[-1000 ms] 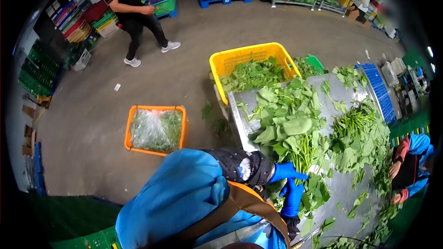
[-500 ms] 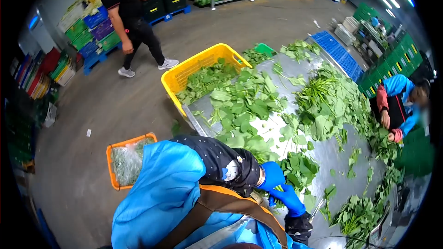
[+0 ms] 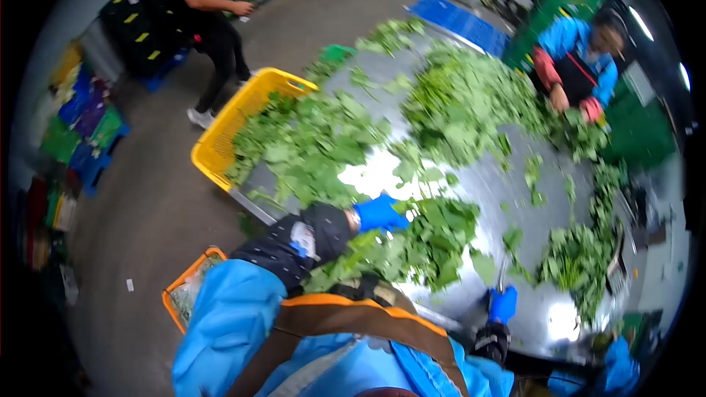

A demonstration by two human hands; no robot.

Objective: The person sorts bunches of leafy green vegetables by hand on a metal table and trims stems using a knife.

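Note:
My left hand (image 3: 380,213), in a blue glove, is closed at the edge of a heap of leafy greens (image 3: 441,239); blur hides how many stems it grips. Near the table's front edge, my right hand (image 3: 502,304), also gloved in blue, closes around the near end of a thin shiny metal tool (image 3: 502,273). Whether that is a knife or scissors I cannot make out. More greens with broad leaves and pale stems lie ahead on the metal table (image 3: 482,176).
At the table's left stands a yellow crate (image 3: 215,148) of greens. An orange crate (image 3: 173,301) is on the floor. A co-worker (image 3: 577,66) handles greens at the far right; another person (image 3: 198,15) stands beyond the yellow crate. A blue pallet (image 3: 460,22) lies behind the table.
My hands were together on stems and have parted. The left moved left and forward; the right moved to the metal tool. The view has turned to the right.

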